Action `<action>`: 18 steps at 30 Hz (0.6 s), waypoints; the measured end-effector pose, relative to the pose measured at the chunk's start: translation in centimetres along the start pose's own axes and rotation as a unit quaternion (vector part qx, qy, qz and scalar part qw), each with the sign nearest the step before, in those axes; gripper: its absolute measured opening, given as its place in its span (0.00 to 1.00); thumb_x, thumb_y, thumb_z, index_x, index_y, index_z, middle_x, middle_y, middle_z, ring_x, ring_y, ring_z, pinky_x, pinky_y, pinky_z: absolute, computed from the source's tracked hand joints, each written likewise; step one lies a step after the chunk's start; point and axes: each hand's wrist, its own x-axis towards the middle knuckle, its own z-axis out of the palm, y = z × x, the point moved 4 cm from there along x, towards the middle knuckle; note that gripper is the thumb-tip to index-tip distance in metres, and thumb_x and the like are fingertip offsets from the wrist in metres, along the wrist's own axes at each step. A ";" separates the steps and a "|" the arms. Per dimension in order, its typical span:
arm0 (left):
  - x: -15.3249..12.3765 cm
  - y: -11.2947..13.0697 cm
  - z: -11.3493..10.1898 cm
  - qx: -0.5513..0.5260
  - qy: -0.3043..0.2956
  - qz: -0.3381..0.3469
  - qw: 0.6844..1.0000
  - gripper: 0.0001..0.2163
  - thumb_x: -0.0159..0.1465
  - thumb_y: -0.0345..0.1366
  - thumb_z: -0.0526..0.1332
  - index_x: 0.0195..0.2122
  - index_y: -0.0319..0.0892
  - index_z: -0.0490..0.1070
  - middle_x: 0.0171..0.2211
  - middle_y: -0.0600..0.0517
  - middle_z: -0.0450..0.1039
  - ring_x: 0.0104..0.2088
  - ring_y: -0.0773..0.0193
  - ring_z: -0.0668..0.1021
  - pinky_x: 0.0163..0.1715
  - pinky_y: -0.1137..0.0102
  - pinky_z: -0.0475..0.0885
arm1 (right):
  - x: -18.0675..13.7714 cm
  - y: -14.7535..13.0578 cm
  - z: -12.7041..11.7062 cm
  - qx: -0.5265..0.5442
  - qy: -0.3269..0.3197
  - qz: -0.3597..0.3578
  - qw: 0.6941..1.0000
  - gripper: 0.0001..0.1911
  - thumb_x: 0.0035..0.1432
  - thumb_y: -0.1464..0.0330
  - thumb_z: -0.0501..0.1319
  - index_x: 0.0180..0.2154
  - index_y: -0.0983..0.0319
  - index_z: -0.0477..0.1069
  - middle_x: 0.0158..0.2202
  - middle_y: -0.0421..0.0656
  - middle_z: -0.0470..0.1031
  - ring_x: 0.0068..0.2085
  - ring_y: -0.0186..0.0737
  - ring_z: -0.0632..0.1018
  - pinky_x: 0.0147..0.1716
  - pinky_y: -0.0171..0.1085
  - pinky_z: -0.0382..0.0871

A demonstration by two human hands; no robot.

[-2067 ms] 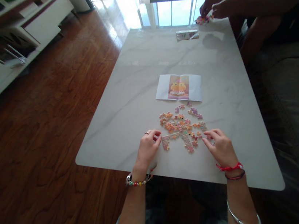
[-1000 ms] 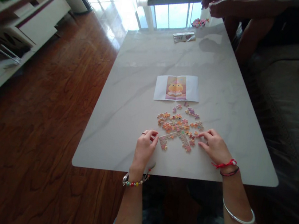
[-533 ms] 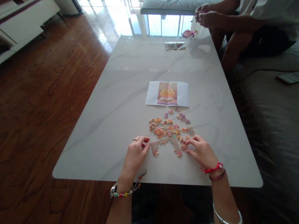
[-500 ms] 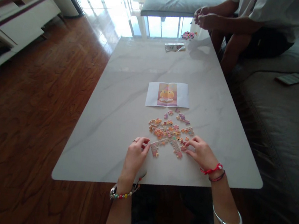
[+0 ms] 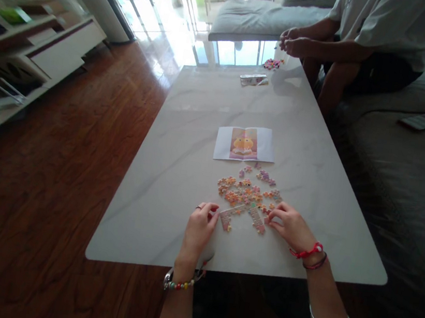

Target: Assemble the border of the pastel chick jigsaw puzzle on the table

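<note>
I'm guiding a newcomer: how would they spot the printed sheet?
On the white marbled table, look just beyond the nearer jigsaw pieces. The creased printed sheet lies there. Unlike the shiny wrapper farther off, it shows a yellow cartoon picture between white margins.

Pale pink, straight-edged jigsaw section (image 5: pixel 225 220): partly joined, flat, bracket-shaped, open on near side. Small orange-and-pink knobbed jigsaw pieces (image 5: pixel 234 197) clustered just beyond; purple jigsaw pieces (image 5: pixel 266 177) farther off.

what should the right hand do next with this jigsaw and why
Probably try one of the loose jigsaw pieces inside the partly assembled border, whose middle is unfilled; the pieces lie just beyond it and the right hand is beside it.
</note>
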 end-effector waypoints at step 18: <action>-0.4 -0.6 -0.3 0.011 0.010 0.012 1.000 0.06 0.58 0.33 0.52 0.34 0.42 0.67 0.33 0.51 0.69 0.29 0.68 0.73 0.35 0.70 0.68 | -0.1 0.8 -0.3 -0.008 0.001 0.002 1.000 0.05 0.51 0.72 0.56 0.27 0.60 0.69 0.32 0.41 0.67 0.33 0.35 0.73 0.37 0.36 0.66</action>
